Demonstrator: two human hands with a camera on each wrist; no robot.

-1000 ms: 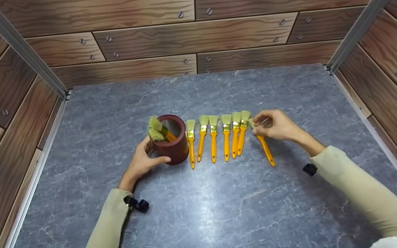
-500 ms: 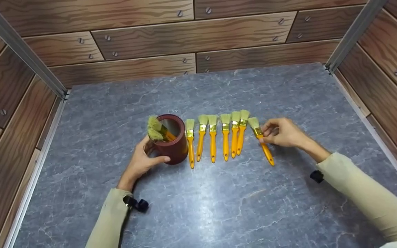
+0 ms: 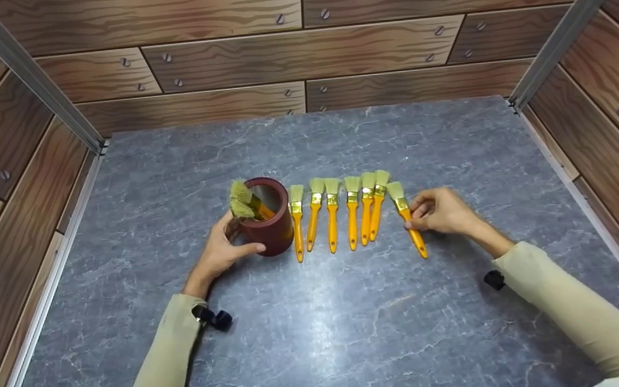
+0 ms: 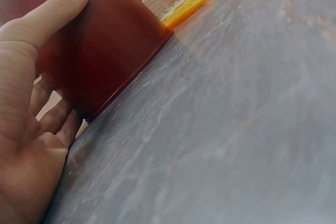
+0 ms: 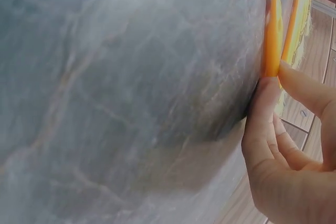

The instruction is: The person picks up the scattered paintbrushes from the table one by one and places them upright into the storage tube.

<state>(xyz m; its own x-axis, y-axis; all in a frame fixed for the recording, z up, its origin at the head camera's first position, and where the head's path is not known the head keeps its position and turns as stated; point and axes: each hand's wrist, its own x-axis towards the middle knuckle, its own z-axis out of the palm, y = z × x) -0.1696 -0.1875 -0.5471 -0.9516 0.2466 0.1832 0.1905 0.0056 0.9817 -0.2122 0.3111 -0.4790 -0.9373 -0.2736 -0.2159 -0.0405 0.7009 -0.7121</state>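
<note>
My left hand [image 3: 222, 250] grips a dark red cylindrical cup [image 3: 274, 236], which stands upright on the table; in the left wrist view the thumb lies along the cup's wall [image 4: 121, 40]. Paintbrushes [image 3: 244, 200] lean inside it, bristles up over the left rim; their lower handles are hidden. On the right, my right hand [image 3: 444, 212] pinches the handle of the rightmost paintbrush [image 3: 417, 242], which lies slanted on the table with its bristles away from me. That orange handle [image 5: 272, 40] shows between thumb and forefinger in the right wrist view.
Several more paintbrushes [image 3: 332, 220] with orange handles lie in a row between the cup and my right hand, bristles at the far end. The grey marbled table [image 3: 342, 317] is bounded by wood-patterned walls [image 3: 223, 64] at the back and both sides.
My right hand has moved from the bristles of the rightmost paintbrush down to its handle, toward me and slightly right. The left hand and the cup have stayed in place.
</note>
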